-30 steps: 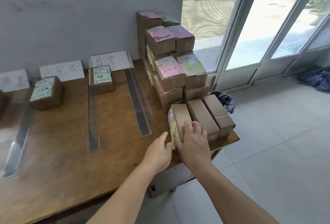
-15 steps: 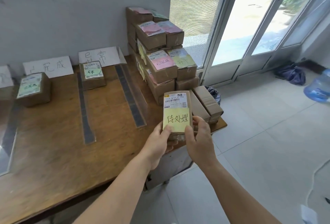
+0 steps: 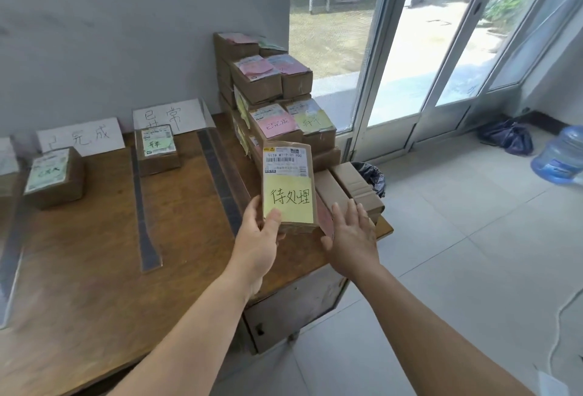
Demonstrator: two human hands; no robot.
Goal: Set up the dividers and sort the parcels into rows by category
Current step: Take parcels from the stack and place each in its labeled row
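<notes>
Head view showed the left hand [image 3: 257,239] pinching the yellow-noted parcel [image 3: 288,186] upright; sorted rows lay leftward of it; the right hand [image 3: 353,233] hovered spread, empty.

A brown parcel [image 3: 288,186] stands upright above the table's right edge, shipping label on top, yellow note with black handwriting below. The stack [image 3: 271,96] of parcels rises at the far right corner, pink, yellow and green notes on them. Two parcels sit in the rows by the wall: one [image 3: 54,176] left, one [image 3: 157,149] beside it. Clear dividers [image 3: 220,175] lie lengthwise between rows.
</notes>
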